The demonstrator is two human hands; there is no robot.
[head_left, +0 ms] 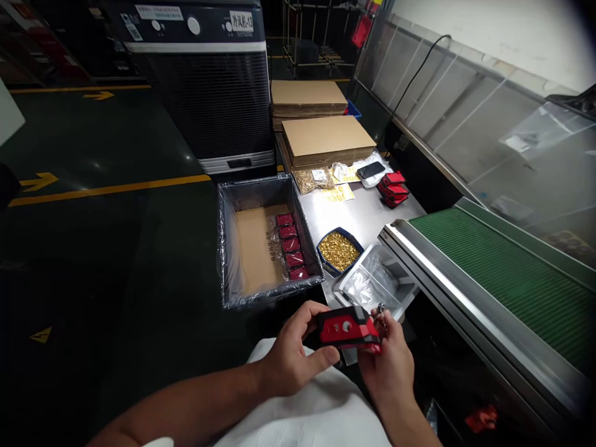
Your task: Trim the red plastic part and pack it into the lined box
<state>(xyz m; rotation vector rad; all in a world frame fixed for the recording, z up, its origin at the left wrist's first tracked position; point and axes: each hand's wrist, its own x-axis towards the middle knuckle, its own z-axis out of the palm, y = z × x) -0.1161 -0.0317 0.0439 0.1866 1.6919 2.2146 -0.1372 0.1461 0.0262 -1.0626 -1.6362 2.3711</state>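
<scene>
Both my hands hold a flat red and black plastic case (347, 327) with a round metal piece in its face. My left hand (291, 351) grips its left end, thumb along the lower edge. My right hand (388, 363) grips the other end, and a small metal fitting (380, 310) shows by those fingertips. Just beyond my hands lies a metal tray (375, 279) holding clear plastic bags. Next to it, a blue dish (339, 250) is heaped with small brass parts. A plastic-lined cardboard box (224, 248) holds a row of red packs (287, 245).
A steel table (354, 214) carries stacked cardboard sheets (323, 141), a black phone (371, 169) and a pile of red cases (393, 189). A green conveyor belt (493, 279) with a steel edge runs along the right. A large black machine (205, 81) stands behind.
</scene>
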